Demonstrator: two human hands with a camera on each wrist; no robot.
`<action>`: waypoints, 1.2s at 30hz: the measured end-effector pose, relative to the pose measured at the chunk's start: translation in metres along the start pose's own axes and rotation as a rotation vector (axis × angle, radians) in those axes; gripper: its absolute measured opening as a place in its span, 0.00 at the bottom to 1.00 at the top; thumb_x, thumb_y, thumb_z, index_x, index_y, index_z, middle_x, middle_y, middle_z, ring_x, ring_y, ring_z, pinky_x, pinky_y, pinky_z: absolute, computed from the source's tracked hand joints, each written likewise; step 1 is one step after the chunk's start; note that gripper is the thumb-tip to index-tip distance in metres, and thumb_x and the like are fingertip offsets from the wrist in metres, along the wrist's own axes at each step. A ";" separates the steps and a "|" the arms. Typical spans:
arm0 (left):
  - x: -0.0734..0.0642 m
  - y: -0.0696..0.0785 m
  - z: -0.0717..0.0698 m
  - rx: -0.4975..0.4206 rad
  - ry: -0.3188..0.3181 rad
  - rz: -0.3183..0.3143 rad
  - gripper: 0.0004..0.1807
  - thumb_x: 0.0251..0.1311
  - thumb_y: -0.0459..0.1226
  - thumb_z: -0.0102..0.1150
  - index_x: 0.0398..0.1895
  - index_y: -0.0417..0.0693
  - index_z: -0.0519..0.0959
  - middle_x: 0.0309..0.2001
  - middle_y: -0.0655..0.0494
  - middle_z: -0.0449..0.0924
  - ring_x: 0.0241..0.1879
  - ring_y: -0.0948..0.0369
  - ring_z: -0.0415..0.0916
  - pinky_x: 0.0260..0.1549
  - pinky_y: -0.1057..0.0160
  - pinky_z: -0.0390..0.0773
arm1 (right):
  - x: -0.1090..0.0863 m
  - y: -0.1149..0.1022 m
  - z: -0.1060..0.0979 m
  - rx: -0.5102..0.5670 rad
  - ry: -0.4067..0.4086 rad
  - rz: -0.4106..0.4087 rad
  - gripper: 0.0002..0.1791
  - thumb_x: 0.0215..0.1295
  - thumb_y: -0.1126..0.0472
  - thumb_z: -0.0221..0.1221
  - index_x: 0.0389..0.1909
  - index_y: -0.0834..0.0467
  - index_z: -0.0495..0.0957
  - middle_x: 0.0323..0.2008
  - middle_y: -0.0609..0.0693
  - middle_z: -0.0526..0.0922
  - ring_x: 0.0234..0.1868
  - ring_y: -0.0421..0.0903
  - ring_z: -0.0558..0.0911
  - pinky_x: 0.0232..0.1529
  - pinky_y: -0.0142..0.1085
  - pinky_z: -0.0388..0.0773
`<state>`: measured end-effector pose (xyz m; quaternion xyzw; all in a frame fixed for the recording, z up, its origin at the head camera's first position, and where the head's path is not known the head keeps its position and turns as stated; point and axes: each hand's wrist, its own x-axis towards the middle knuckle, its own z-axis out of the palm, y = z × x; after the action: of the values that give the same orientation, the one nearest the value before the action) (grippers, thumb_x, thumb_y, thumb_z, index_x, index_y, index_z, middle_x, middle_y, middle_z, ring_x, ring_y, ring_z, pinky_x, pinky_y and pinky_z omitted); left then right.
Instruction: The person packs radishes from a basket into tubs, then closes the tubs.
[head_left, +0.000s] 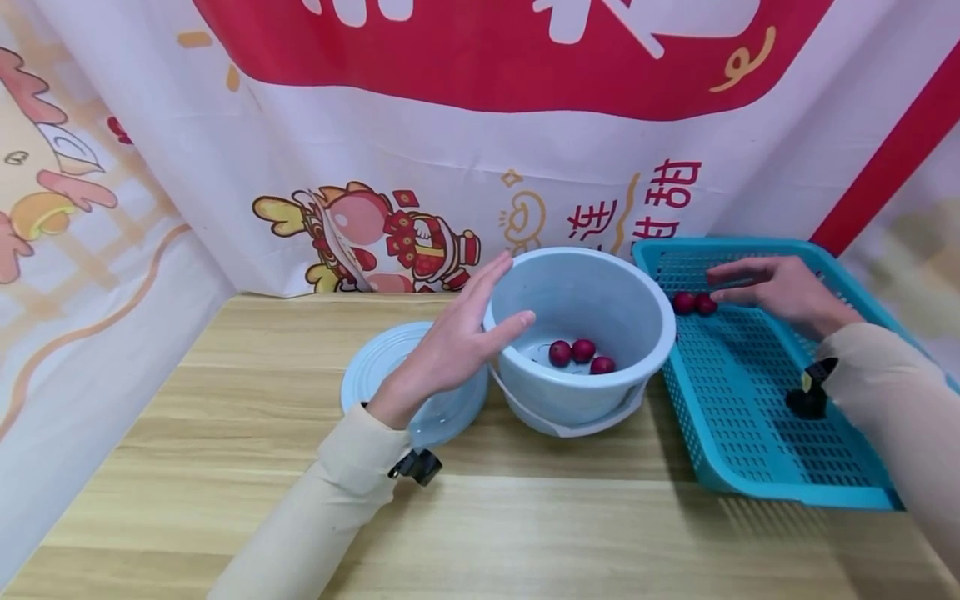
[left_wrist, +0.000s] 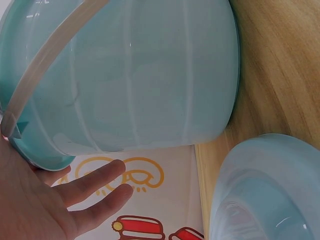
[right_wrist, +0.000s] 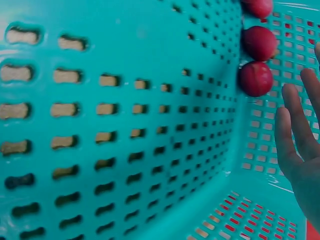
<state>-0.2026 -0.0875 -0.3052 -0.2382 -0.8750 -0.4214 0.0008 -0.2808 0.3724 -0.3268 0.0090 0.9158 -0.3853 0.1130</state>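
Note:
A light blue bucket (head_left: 570, 402) stands on the table with three round red radishes (head_left: 560, 353) on its bottom. My left hand (head_left: 459, 340) rests against the bucket's left rim, its fingers extended and thumb lying over the edge. In the left wrist view, the bucket's pale handle (left_wrist: 47, 57) hangs down along the wall. To the right is a turquoise perforated basket (head_left: 720, 417). Over its far end my right hand (head_left: 783, 292) hovers with spread, fairly straight fingers and nothing in them. Beside those fingertips, several radishes (right_wrist: 256, 78) lie in a row along the basket's edge.
A round light blue lid (head_left: 390, 354) lies on the wooden table (head_left: 187, 467) left of the bucket, partly behind my left forearm. A printed white and red cloth (head_left: 420, 142) hangs along the table's back edge. The basket stands close to the bucket's right side.

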 end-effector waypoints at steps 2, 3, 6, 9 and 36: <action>0.000 0.000 0.000 0.001 -0.001 0.001 0.46 0.71 0.65 0.51 0.87 0.68 0.47 0.88 0.66 0.42 0.87 0.58 0.45 0.80 0.33 0.54 | 0.000 0.001 0.001 -0.006 -0.001 0.013 0.43 0.72 0.46 0.67 0.82 0.55 0.62 0.80 0.67 0.62 0.79 0.72 0.56 0.69 0.72 0.71; 0.001 0.000 0.000 0.002 -0.001 0.000 0.46 0.71 0.65 0.51 0.87 0.68 0.47 0.88 0.66 0.42 0.87 0.58 0.45 0.80 0.33 0.54 | 0.001 0.002 0.001 -0.008 -0.001 0.018 0.43 0.72 0.46 0.67 0.82 0.56 0.63 0.80 0.68 0.62 0.80 0.72 0.55 0.69 0.72 0.70; 0.001 0.001 0.000 0.004 -0.003 0.000 0.46 0.71 0.65 0.51 0.87 0.68 0.47 0.88 0.68 0.42 0.87 0.58 0.45 0.80 0.33 0.54 | 0.002 0.004 0.003 -0.010 -0.001 0.031 0.43 0.73 0.46 0.66 0.82 0.57 0.63 0.79 0.69 0.62 0.79 0.73 0.56 0.70 0.73 0.67; 0.002 0.001 0.000 0.003 -0.005 -0.002 0.46 0.71 0.65 0.51 0.87 0.68 0.48 0.88 0.69 0.42 0.87 0.58 0.45 0.80 0.33 0.54 | 0.004 0.007 0.004 -0.011 -0.003 0.039 0.43 0.73 0.46 0.66 0.81 0.58 0.62 0.79 0.70 0.62 0.79 0.73 0.57 0.71 0.74 0.66; 0.001 0.001 -0.001 -0.005 -0.002 -0.011 0.47 0.71 0.64 0.51 0.87 0.68 0.48 0.88 0.69 0.42 0.87 0.58 0.46 0.80 0.32 0.55 | 0.014 0.014 0.009 -0.187 -0.033 0.079 0.36 0.73 0.47 0.66 0.74 0.63 0.72 0.72 0.76 0.65 0.69 0.76 0.60 0.61 0.72 0.72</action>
<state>-0.2030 -0.0872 -0.3042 -0.2338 -0.8752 -0.4235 -0.0032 -0.2916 0.3746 -0.3455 0.0282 0.9447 -0.2934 0.1434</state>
